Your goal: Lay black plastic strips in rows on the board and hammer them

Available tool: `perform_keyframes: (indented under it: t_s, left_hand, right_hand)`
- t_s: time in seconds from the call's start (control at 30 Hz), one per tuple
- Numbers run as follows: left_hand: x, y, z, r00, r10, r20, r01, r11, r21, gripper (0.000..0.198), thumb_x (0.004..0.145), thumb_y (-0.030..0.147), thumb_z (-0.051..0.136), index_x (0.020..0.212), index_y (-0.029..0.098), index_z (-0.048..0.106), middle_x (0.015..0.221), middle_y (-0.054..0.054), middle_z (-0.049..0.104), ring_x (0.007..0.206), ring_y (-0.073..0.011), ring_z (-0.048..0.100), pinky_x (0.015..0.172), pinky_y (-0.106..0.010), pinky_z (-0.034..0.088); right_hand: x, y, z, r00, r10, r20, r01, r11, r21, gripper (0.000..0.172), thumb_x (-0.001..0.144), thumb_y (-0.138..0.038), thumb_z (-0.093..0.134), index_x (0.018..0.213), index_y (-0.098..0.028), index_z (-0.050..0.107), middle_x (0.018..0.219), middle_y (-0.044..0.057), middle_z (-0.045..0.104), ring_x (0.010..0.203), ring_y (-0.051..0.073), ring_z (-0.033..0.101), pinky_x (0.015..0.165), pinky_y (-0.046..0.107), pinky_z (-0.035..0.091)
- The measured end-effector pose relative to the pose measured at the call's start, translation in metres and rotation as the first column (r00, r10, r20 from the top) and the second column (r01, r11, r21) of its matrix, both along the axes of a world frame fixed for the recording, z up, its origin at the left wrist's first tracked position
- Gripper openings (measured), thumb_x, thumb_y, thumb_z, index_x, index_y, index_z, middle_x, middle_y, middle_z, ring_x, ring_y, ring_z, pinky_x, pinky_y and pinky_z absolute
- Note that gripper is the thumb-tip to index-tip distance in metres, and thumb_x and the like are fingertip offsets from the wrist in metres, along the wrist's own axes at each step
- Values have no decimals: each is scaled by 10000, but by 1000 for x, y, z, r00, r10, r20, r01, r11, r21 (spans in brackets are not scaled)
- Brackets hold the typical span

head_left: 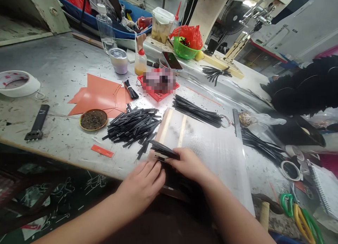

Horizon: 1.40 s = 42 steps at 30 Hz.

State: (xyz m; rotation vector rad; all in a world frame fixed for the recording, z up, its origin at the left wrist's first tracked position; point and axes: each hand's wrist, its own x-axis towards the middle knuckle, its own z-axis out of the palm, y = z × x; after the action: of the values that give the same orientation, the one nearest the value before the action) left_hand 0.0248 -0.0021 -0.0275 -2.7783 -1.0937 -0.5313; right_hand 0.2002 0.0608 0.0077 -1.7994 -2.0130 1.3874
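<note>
Bundle of black strips (163, 149): held in the right hand (188, 163), pinched narrowly between thumb and fingers; free ends point toward 10 o'clock. Reference for directions: bundle at the clock's centre, 12 o'clock at the top of the view. Left hand (148, 175): at 7 o'clock, fingers bent and close together just beside the bundle; whether they grip a strip cannot be told. Pale board (211, 149): 3 o'clock. Loose strip pile (134, 126): 10 o'clock, near; round dish (93, 119) beyond it. Second strip bundle (198, 112): 1 o'clock. Red basket (157, 96): 12 o'clock. Orange tag (102, 150): 9 o'clock.
</note>
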Motion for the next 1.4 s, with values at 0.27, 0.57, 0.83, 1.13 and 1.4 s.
perform_keyframes:
  t_s: [0.27,0.57,0.83,1.13,1.4]
  left_hand:
    - [1,4,5,996,-15,-83,8,997,-77,352,755,365,566,1034,150,556,1142,-128,570,1096,-293,491,841,-390,393]
    - [8,12,12,995,-30,-96,20,994,-104,378,684,399,655,972,165,577,1120,-105,590,1036,-294,513,807,-385,396]
    - [30,22,5,958,-270,-97,258,958,-126,570,635,490,680,1041,118,533,1129,-147,573,1012,-305,524,842,-406,392]
    - [26,22,5,954,-283,-97,272,956,-112,578,646,509,665,1045,116,521,1159,-132,567,1028,-299,523,831,-397,406]
    - [22,20,-3,966,-255,-31,252,965,-78,550,669,493,647,1059,125,523,1169,-111,565,1057,-272,507,893,-381,385]
  right_hand:
    - [37,-13,4,994,-107,-25,107,994,3,142,735,-285,565,782,-167,630,770,32,668,731,214,600,640,304,440]
    - [50,-19,2,986,-155,-55,155,988,1,199,743,-280,568,883,-185,672,835,35,690,783,240,618,705,341,469]
    - [49,-19,4,997,-71,27,69,994,83,187,763,-275,527,872,-186,649,831,41,681,765,221,604,683,305,449]
    - [97,5,51,880,-96,465,28,988,151,147,834,-344,428,852,-207,480,664,26,586,626,199,529,542,267,350]
    - [35,19,11,986,99,-134,-89,993,80,26,744,-184,501,718,-182,503,710,-1,560,691,150,502,630,249,381]
